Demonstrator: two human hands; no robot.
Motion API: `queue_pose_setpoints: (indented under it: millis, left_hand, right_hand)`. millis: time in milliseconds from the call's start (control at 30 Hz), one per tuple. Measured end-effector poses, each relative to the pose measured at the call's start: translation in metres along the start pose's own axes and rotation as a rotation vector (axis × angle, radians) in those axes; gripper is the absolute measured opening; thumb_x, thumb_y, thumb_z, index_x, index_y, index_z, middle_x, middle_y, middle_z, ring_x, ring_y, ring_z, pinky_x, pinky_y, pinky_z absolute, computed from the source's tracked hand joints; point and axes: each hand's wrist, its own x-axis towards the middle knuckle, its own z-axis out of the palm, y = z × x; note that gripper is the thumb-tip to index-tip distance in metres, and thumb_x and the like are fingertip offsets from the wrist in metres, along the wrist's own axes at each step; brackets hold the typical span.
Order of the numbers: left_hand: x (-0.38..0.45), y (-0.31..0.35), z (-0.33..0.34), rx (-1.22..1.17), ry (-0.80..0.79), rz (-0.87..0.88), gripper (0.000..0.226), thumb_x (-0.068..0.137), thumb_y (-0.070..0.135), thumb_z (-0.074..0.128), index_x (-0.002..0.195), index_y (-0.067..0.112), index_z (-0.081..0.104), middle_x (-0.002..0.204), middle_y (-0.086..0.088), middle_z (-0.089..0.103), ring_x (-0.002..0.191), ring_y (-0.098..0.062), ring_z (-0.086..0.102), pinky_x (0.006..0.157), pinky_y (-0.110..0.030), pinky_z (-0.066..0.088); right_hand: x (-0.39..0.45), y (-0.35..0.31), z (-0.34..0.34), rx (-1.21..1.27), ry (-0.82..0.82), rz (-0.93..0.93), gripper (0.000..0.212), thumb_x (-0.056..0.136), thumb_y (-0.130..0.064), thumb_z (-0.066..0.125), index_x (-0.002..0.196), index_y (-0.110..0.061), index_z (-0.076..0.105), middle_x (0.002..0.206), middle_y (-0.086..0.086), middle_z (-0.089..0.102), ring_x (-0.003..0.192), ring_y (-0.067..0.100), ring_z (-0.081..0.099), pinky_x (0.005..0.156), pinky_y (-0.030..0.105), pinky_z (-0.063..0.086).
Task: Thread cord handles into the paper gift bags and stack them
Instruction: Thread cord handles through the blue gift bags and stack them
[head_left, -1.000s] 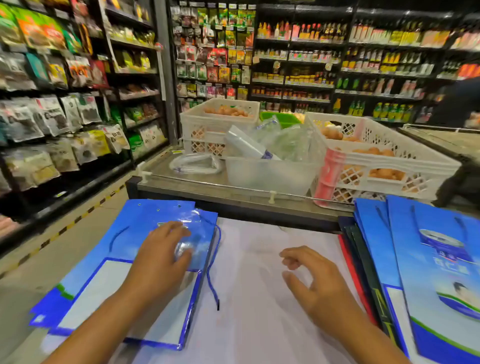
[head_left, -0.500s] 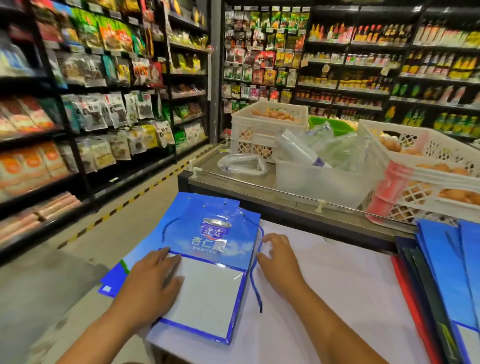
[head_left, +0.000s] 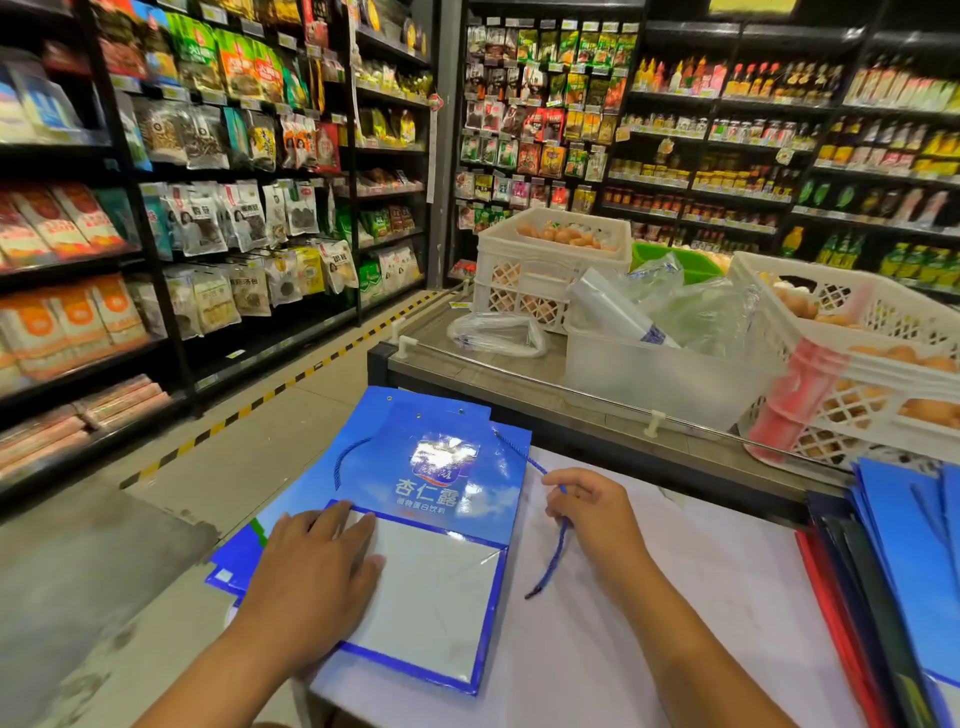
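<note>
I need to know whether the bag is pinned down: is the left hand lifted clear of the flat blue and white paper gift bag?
No, the left hand rests flat on the blue and white paper gift bag.

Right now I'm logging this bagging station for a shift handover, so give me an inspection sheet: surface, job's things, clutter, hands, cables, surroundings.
Surface: white table top, pale marks on it.
Job's things: flat blue gift bag on top of others, at the table's left edge; blue cord runs from the bag's upper right corner, its free end on the table. Stack of flat bags at right.
Clutter: nothing seen on the table.
Hands: left hand rests flat on the bag; right hand pinches the cord.
Cables: nothing seen apart from the cord.
Surroundings: metal counter behind with white egg crates, a clear tub of plastic bags; store shelves.
</note>
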Motion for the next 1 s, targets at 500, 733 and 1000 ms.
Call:
queue_pose_setpoints:
  millis: [500,733,1000]
  left_hand:
    - [-0.032,0.117,-0.013,-0.652,-0.092,0.268,0.019,0.087,0.039,0.051,0.098,0.039,0.066,0.084,0.017,0.064,0.084,0.001,0.058,0.079,-0.024,0.048]
    - [0.044,0.077,-0.003,-0.471,0.126,0.043,0.039,0.097,0.025,0.065,0.135,0.020,0.063,0.130,0.002,0.060,0.125,-0.023,0.052,0.101,-0.036,0.044]
    - [0.042,0.085,0.001,-0.512,0.123,0.005,0.021,0.089,0.024,0.077,0.101,0.027,0.060,0.106,0.006,0.056,0.106,-0.018,0.053,0.085,-0.032,0.047]
  right_hand:
    - [-0.095,0.031,-0.017,-0.054,-0.265,-0.042,0.041,0.087,0.016,0.061,0.103,-0.018,0.078,0.094,0.006,0.080,0.088,0.021,0.075,0.079,0.029,0.057]
    - [-0.107,0.033,-0.025,-0.084,-0.210,-0.015,0.011,0.083,-0.012,0.086,0.085,-0.023,0.082,0.082,0.002,0.075,0.073,0.008,0.066,0.068,0.021,0.055]
    - [-0.087,0.035,-0.037,-0.183,-0.169,-0.024,0.006,0.092,-0.021,0.078,0.086,-0.022,0.076,0.087,0.001,0.073,0.080,0.009,0.065,0.069,0.023,0.054]
